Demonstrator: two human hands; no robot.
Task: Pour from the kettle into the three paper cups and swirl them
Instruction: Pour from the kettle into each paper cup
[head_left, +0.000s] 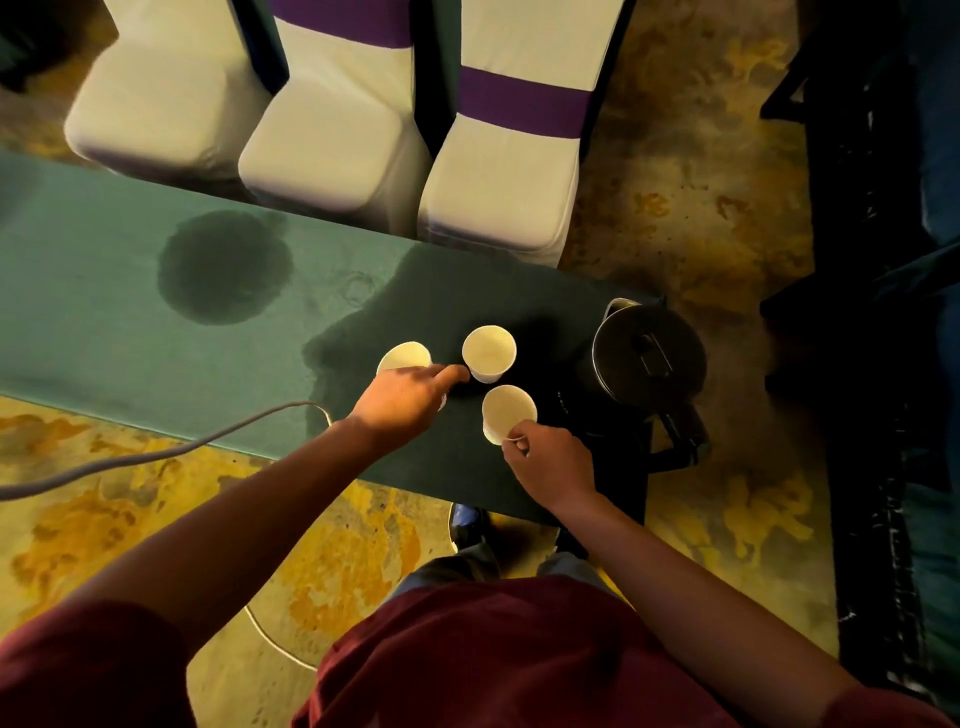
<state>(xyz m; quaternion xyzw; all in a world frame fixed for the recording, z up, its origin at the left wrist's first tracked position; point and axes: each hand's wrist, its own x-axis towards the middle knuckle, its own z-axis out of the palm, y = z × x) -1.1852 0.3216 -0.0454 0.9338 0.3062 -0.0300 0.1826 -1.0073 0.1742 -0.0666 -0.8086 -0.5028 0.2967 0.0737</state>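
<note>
Kettle (647, 358), dark with its lid on, stands at the right end of a green table (104, 322), handle toward the near side. Three paper cups (489, 353) sit upright just left of it, close together. The left hand (402, 397) reaches over the left cup (404, 356), fingers curled round its near side. The right hand (550, 465) pinches the near rim of the near cup (509, 410). Dark wet patches stain the tablecloth. White-covered chairs (332, 150) stand beyond the table.
</note>
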